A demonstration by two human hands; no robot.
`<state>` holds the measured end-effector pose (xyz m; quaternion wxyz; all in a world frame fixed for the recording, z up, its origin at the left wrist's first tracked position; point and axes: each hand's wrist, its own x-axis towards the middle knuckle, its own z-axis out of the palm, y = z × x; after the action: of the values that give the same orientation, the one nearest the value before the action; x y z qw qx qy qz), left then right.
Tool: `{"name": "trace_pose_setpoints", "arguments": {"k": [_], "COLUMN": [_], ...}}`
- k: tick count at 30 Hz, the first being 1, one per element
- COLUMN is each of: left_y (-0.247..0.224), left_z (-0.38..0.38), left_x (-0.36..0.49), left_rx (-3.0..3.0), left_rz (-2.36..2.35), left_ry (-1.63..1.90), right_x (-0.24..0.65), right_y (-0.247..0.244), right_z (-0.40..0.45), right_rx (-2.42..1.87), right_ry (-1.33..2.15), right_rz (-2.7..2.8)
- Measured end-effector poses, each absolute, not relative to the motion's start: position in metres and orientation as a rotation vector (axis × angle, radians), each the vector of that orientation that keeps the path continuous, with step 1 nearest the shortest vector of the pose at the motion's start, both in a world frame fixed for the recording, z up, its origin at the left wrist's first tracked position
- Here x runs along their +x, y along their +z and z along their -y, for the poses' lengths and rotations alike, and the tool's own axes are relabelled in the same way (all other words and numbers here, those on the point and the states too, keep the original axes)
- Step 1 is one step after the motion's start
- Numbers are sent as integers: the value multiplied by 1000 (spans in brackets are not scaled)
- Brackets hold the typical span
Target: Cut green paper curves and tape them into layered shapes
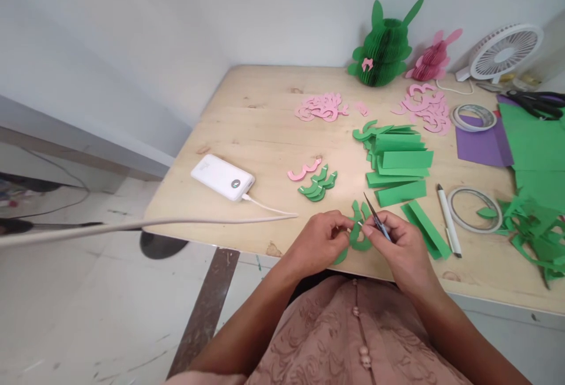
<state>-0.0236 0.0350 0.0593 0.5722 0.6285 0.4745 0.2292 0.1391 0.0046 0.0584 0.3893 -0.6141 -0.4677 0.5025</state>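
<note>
Near the table's front edge, my left hand has its fingers closed on a curved green paper piece. Opposite it, my right hand holds small scissors, their dark blades pointing up and left. A tiny white strip lies at the right fingertips, against the green piece. Just behind my left hand is a small stack of curved green cutouts, with a curved pink strip beside it. Folded green paper strips are piled behind my right hand, and one more lies to its right.
A white power bank with a cable sits at left. Pink cutouts, a green paper rabbit, a pink one and a fan are at the back. Tape rolls, a marker and green scraps lie at right.
</note>
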Motion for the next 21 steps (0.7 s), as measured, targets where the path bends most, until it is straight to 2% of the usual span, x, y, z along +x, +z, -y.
{"name": "trace_pose_setpoints", "arguments": {"k": [7, 21], "left_y": [60, 62], "left_z": [-32, -34], "left_x": [-21, -18], "left_rx": [1097, 993], "left_rz": [-961, -909], "left_ry": [558, 533], "right_x": [138, 138], "right_y": [58, 57], "right_z": [-5, -2], "right_rx": [-1559, -1548], "right_ry": [1262, 1326], "right_rz": [1208, 1200]}}
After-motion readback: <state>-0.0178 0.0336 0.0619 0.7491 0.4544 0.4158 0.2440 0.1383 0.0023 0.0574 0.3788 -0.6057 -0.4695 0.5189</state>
